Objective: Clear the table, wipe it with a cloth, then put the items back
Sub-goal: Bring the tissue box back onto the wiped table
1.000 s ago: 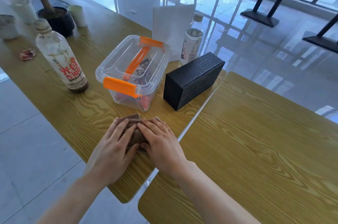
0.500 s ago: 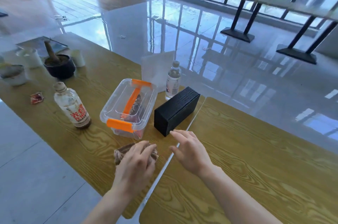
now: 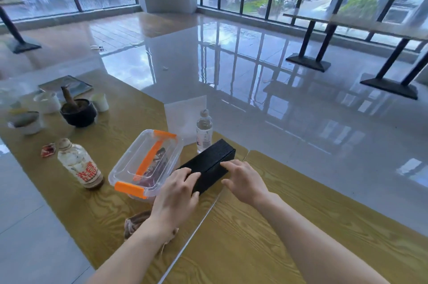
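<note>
Two hands close on one black box (image 3: 209, 161) on the left desk (image 3: 97, 212) of two wood-grain desks pushed edge to edge, the right desk (image 3: 301, 202) beside it. The left hand (image 3: 178, 193) grips the box's near end, fingers curled over the top and thumb against the end face. The right hand (image 3: 245, 179) holds its right flank, fingers on the top edge and thumb along the side. The box lies at an angle next to the seam between the desks, just beside a single clear container (image 3: 146, 163) with orange clips and an orange handle. One brown cloth (image 3: 135, 222) sits crumpled near the front edge of the left desk, partly hidden under the left forearm and behind both hands. Two bottles stand on the same desk: a small water bottle (image 3: 203, 132) beyond the box, its label print too small to read, and a larger bottle (image 3: 80, 164) left of the container, carrying a red label with white characters too blurred to read. Farther back are one black mortar (image 3: 78, 112) with a pestle, one red wrapper (image 3: 48, 149) and one small white cup (image 3: 100, 102).
</note>
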Available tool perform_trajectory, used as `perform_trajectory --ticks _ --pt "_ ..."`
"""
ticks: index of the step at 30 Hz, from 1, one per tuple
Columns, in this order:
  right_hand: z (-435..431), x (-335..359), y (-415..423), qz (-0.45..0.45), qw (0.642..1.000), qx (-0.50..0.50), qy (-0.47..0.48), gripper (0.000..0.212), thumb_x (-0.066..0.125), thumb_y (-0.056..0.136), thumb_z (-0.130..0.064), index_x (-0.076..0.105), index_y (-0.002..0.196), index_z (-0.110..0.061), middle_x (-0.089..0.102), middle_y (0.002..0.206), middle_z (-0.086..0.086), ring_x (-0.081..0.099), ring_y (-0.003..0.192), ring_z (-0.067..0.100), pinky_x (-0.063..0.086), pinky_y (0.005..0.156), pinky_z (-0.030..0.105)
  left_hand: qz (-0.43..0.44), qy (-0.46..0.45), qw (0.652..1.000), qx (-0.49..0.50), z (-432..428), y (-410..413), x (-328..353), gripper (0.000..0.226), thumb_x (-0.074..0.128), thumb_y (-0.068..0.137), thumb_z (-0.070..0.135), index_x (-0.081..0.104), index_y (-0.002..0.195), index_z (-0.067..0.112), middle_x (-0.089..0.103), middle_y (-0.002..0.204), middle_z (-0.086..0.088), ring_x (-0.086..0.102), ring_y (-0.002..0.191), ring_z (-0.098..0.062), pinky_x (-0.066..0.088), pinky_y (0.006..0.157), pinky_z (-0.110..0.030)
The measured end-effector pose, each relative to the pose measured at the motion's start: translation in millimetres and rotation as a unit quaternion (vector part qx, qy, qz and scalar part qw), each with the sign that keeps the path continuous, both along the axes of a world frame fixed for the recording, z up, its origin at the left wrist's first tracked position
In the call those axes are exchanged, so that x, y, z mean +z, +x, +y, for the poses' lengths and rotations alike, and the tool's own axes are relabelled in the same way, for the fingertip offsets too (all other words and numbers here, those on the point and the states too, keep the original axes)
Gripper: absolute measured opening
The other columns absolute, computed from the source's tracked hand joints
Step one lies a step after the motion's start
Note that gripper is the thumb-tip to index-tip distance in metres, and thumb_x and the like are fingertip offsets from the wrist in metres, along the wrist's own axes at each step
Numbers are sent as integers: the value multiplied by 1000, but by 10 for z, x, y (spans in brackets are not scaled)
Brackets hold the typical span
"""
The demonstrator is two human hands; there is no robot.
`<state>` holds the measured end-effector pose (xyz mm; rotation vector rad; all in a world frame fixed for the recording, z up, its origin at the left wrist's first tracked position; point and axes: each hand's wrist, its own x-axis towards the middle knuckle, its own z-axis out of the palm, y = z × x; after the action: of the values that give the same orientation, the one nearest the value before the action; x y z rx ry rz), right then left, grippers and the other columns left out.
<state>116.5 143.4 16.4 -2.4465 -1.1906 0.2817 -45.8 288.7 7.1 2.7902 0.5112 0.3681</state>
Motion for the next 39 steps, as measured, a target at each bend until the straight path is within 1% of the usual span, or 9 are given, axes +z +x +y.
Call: perform_trajectory --ticks 8,15,22,26,28,30,32,35,39 --pt "402 38 506 -41 999 16 -31 65 69 87 -24 40 145 -25 40 150 -3 33 138 24 42 106 45 105 24 994 17 243 562 -46 73 62 89 44 30 149 16 41 143 -17 37 133 -30 34 111 -37" --pt "722 -54 808 -73 975 69 -199 94 73 83 -21 13 154 -36 10 163 -6 12 149 25 37 110 45 216 6 976 25 377 721 -174 86 62 86 44 12 152 22 46 128 -13 49 113 -28 46 94 -36" --pt "745 -178 939 -81 976 84 -182 93 63 84 -1 15 150 -44 17 158 -4 21 142 24 46 101 41 182 11 983 22 395 736 -284 87 65 84 41 15 153 21 45 128 -11 47 114 -26 41 99 -35" --pt "739 -182 1002 -78 980 90 -157 77 67 82 0 34 142 -36 24 144 -2 33 131 27 48 98 40 143 11 990 9 376 712 -294 94 89 54 32 51 138 17 60 107 -14 60 93 -29 54 82 -41" --pt "653 -199 1029 -62 982 92 -152 76 71 80 -3 35 141 -32 21 150 -3 28 137 26 43 106 40 112 29 993 -5 368 712 -281 93 92 41 25 60 128 17 62 103 -15 62 87 -30 57 76 -43" --pt "521 -196 1031 -50 986 91 -134 77 72 81 -7 33 144 -28 19 157 -5 19 145 24 32 116 39 92 27 995 -29 353 705 -235 90 89 43 21 60 128 18 62 110 -15 61 92 -31 56 79 -44" --pt "366 -155 996 -53 990 87 -100 72 70 84 -12 34 146 -24 30 154 -4 18 146 22 21 119 33 83 13 996 -41 344 702 -197 89 86 47 20 57 131 22 60 118 -13 59 100 -31 54 83 -45" --pt "82 -79 877 -68 994 61 -59 64 68 83 -15 40 140 -24 42 141 -4 28 138 21 27 116 32 84 4 994 -75 316 714 -130 90 86 47 20 55 132 26 59 121 -10 60 104 -29 54 83 -44" --pt "-355 1 643 -43 998 -18 -39 67 67 78 -12 41 137 -25 42 137 -7 31 132 20 33 109 28 65 -2 988 -142 192 739 -20 88 84 48 18 55 130 29 60 122 -7 60 106 -27 55 82 -42"
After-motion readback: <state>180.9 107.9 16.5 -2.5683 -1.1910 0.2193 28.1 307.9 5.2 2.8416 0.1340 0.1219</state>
